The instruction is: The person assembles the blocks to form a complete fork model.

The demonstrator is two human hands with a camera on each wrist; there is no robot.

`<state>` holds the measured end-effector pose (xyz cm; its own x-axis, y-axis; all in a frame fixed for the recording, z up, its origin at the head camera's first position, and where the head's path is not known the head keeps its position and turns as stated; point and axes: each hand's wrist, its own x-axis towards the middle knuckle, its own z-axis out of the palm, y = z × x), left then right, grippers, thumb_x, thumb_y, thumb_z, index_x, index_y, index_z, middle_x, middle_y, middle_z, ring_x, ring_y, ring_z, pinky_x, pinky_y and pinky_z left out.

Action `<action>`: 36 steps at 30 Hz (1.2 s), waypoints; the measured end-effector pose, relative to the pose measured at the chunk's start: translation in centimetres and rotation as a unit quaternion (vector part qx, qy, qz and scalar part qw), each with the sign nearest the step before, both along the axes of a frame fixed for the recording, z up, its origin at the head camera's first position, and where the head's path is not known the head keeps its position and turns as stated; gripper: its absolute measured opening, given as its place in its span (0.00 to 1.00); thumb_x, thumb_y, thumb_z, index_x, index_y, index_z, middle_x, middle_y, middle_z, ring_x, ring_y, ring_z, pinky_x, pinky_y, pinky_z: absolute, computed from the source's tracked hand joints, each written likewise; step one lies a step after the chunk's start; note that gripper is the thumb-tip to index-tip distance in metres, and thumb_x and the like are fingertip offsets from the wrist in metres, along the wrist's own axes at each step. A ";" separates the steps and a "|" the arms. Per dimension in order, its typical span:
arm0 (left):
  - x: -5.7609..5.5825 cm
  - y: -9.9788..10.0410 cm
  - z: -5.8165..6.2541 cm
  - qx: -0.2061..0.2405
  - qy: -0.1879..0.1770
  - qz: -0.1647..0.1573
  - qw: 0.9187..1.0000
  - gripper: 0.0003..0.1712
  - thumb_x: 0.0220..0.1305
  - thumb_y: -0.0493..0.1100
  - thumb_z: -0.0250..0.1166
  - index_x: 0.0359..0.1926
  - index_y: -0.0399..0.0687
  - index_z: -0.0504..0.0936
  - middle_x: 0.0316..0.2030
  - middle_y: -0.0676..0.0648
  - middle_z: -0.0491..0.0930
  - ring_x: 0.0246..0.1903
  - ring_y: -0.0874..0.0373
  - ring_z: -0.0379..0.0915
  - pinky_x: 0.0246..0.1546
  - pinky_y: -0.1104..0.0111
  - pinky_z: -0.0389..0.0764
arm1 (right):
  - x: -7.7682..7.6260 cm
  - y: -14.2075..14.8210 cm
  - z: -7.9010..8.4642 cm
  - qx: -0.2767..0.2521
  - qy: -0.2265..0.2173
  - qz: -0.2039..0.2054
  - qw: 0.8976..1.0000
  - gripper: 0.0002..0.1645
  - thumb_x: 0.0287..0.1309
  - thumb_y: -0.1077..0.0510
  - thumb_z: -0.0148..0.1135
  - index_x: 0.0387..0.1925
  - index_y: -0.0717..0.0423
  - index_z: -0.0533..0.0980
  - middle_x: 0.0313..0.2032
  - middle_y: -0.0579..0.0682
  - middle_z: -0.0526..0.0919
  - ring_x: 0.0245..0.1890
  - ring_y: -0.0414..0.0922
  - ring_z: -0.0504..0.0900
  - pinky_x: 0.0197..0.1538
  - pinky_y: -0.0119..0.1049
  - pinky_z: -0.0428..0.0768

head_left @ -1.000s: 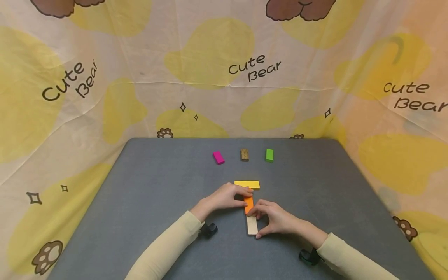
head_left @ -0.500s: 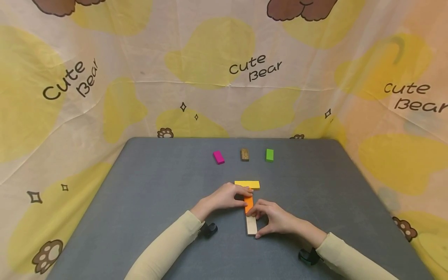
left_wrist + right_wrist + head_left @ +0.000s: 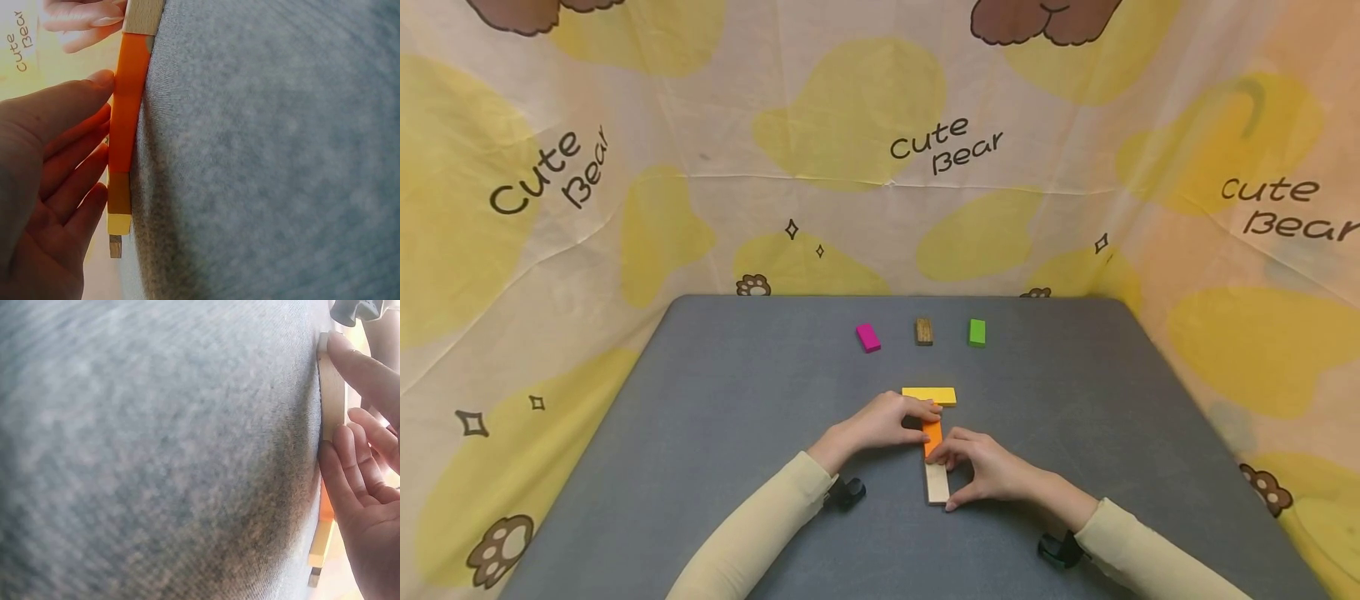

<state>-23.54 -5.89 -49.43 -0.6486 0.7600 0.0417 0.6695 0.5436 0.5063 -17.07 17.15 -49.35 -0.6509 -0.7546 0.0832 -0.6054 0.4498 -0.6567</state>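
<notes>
In the head view, three blocks form a T on the table: a yellow block (image 3: 929, 393) crosswise, an orange block (image 3: 932, 448) running toward me from it, and a plain wooden block (image 3: 937, 485) end to end with the orange one. My left hand (image 3: 886, 421) holds the orange block, thumb at its left edge and fingers reaching across its far part. The left wrist view shows the thumb at the top edge of the orange block (image 3: 129, 103). My right hand (image 3: 988, 469) pinches the plain wooden block (image 3: 333, 394) lengthwise, thumb at the near end and fingertips by the joint.
Toward the back of the grey table (image 3: 737, 358) lie a magenta block (image 3: 868, 337), a brown wood-grain block (image 3: 924, 331) and a green block (image 3: 977, 332). A printed cloth (image 3: 850, 125) hangs behind the table and along its sides.
The plain wooden block has shifted slightly to the left with my right hand, more in line with the orange block. My left hand stays in place.
</notes>
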 end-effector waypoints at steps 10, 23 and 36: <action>-0.1 0.0 -0.1 0.002 -0.002 -0.001 1.000 0.23 0.63 0.52 0.65 0.59 0.56 0.80 0.60 0.60 0.78 0.65 0.65 0.70 0.66 0.65 0.72 | 0.0 -0.1 0.2 0.013 -0.012 -0.005 1.000 0.34 0.38 0.44 0.79 0.50 0.45 0.78 0.43 0.41 0.78 0.38 0.37 0.78 0.44 0.27 0.80; -0.1 -0.1 -0.2 0.007 0.004 -0.009 1.000 0.23 0.62 0.51 0.65 0.58 0.55 0.80 0.60 0.59 0.78 0.65 0.64 0.71 0.66 0.63 0.72 | 0.0 -0.2 0.3 0.032 -0.020 0.004 0.999 0.33 0.40 0.42 0.77 0.53 0.38 0.79 0.43 0.37 0.76 0.41 0.34 0.77 0.47 0.28 0.79; -0.2 -0.2 -0.2 0.008 -0.002 -0.008 1.000 0.23 0.63 0.51 0.65 0.59 0.55 0.80 0.60 0.59 0.78 0.65 0.64 0.70 0.67 0.63 0.71 | -0.2 -0.3 0.5 0.050 -0.020 0.006 0.999 0.33 0.41 0.42 0.77 0.53 0.37 0.78 0.42 0.37 0.75 0.40 0.34 0.76 0.46 0.27 0.78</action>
